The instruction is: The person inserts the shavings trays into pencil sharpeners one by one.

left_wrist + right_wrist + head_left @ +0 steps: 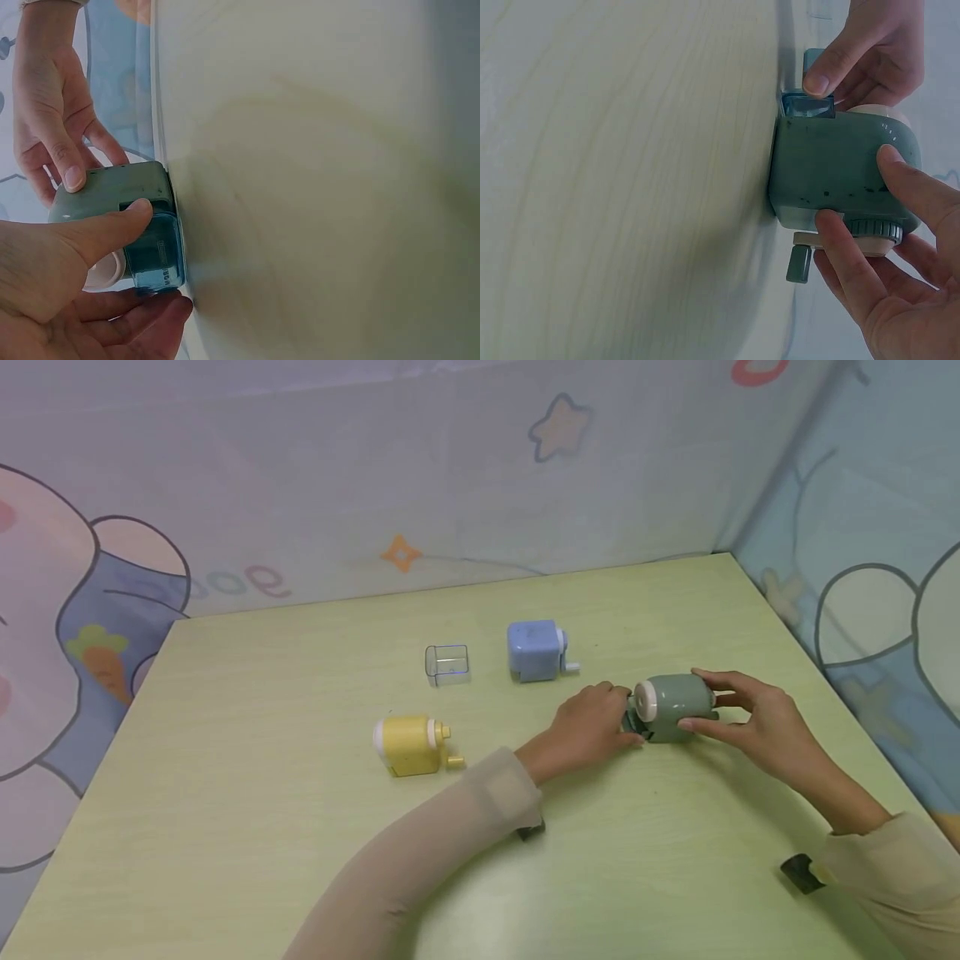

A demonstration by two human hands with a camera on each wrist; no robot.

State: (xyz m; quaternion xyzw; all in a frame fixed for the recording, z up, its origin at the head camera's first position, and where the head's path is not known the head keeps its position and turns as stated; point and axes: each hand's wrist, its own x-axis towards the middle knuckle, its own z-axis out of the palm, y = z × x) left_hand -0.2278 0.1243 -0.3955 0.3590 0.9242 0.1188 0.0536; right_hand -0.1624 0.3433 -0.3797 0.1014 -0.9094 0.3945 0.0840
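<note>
A green crank pencil sharpener (678,702) stands on the table at the right. My right hand (772,731) holds its body from the crank side, thumb and fingers spread round it; the green crank handle (799,264) hangs below the fingers in the right wrist view. My left hand (588,727) pinches the clear bluish shavings drawer (156,255) at the other end, thumb on top and fingers beneath. The drawer sticks partly out of the body, below the pale round collar (105,271).
A blue pencil sharpener (533,652) stands behind my left hand. To its left lies an empty clear drawer (448,666). A yellow pencil sharpener (410,747) with a crank stands further left on the pale table (262,827). Printed cloth hangs at the back and sides.
</note>
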